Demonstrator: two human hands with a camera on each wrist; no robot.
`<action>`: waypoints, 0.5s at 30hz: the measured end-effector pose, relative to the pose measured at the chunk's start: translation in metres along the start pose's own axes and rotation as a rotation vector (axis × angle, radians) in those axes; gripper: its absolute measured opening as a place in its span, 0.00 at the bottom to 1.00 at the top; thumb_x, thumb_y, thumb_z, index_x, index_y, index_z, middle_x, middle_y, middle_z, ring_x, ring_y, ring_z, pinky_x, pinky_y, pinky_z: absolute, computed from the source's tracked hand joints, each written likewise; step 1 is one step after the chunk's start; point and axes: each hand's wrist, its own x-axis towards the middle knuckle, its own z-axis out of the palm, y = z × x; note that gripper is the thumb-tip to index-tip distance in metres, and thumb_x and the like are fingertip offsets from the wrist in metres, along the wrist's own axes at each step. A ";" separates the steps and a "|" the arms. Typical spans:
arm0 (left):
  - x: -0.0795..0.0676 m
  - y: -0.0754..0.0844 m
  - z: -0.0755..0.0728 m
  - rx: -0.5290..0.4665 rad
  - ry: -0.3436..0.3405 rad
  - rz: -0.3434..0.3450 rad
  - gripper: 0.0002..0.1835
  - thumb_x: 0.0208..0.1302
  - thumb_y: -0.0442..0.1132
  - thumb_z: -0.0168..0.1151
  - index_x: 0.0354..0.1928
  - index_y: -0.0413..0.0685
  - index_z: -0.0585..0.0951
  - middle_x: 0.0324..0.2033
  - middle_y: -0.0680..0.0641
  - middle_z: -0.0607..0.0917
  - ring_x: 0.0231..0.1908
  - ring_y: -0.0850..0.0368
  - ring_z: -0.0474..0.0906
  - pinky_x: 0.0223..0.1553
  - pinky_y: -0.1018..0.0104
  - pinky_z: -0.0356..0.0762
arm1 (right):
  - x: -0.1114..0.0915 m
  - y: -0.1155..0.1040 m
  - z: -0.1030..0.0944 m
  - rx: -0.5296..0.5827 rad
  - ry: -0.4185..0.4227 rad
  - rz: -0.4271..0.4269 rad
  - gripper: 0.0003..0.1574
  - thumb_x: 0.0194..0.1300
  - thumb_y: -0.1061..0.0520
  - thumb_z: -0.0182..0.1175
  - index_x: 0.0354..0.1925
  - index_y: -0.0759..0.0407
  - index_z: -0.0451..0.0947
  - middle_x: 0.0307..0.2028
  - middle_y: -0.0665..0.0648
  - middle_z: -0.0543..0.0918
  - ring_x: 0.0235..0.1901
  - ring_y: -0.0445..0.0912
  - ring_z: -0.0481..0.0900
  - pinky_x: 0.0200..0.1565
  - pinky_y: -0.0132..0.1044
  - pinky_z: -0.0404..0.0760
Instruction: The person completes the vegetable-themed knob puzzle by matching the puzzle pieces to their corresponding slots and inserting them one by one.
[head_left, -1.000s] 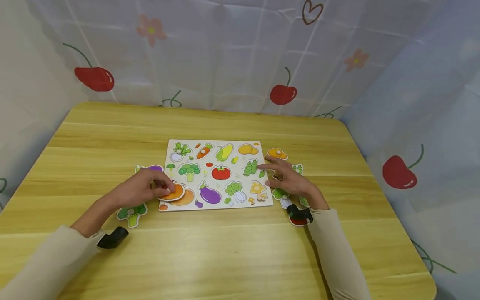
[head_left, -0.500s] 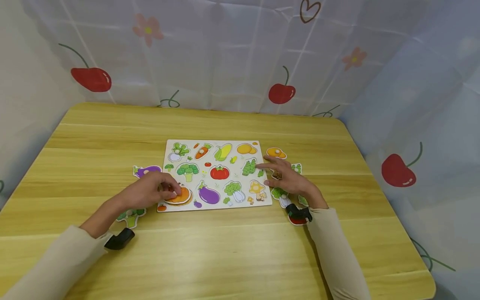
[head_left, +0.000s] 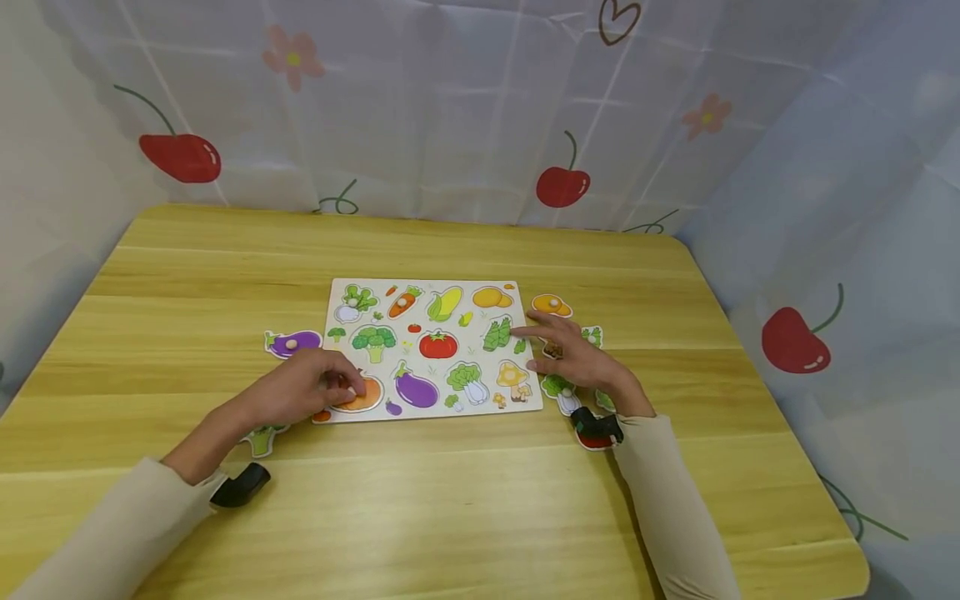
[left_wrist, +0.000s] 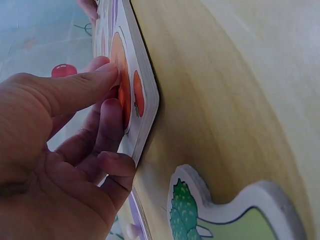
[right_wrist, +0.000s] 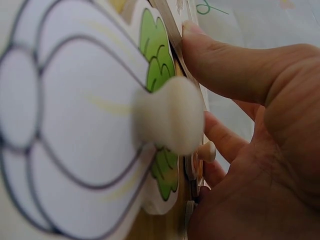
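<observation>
My left hand [head_left: 307,387] pinches the small knob of the pumpkin puzzle piece [head_left: 371,392] between thumb and forefinger. The piece lies in the pumpkin recess at the near left corner of the vegetable puzzle board [head_left: 472,354]. In the left wrist view, its orange face [left_wrist: 120,50] looks level with the board. My right hand [head_left: 573,354] spreads loosely extended fingers over the board's right edge, its forefinger by the green asparagus picture. Partly beneath that hand are loose pieces, among them a bok choy piece [right_wrist: 90,120] with a pale knob.
Left of the board lie an eggplant piece [head_left: 303,340] and a broccoli piece [head_left: 262,440], partly covered by the hand. On the right are a potato piece [head_left: 551,304] and a tomato piece [head_left: 596,442]. Knobbed turnip [head_left: 352,304] and carrot [head_left: 403,304] pieces sit in the board.
My left hand has moved right with the pumpkin piece, which has gone from overlapping the board's corner into its recess. The right hand keeps its place.
</observation>
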 end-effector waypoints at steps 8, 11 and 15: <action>-0.001 0.001 0.002 0.013 0.014 -0.009 0.05 0.64 0.32 0.67 0.38 0.48 0.87 0.39 0.50 0.86 0.36 0.59 0.73 0.34 0.71 0.73 | 0.000 0.000 0.000 0.002 -0.002 -0.001 0.31 0.68 0.58 0.65 0.68 0.58 0.72 0.77 0.69 0.52 0.76 0.68 0.41 0.70 0.70 0.38; -0.001 0.001 0.002 0.016 0.015 -0.015 0.05 0.64 0.31 0.66 0.38 0.48 0.87 0.39 0.50 0.86 0.36 0.59 0.73 0.34 0.71 0.73 | 0.000 0.000 0.000 0.005 -0.001 0.010 0.31 0.67 0.58 0.65 0.67 0.58 0.73 0.77 0.69 0.52 0.76 0.68 0.41 0.70 0.70 0.39; -0.001 0.002 0.002 0.014 0.013 -0.030 0.06 0.65 0.30 0.65 0.38 0.48 0.87 0.39 0.50 0.86 0.36 0.58 0.73 0.34 0.71 0.74 | 0.000 -0.002 -0.001 0.016 -0.001 0.024 0.31 0.67 0.57 0.65 0.67 0.56 0.73 0.77 0.67 0.52 0.76 0.67 0.41 0.70 0.69 0.40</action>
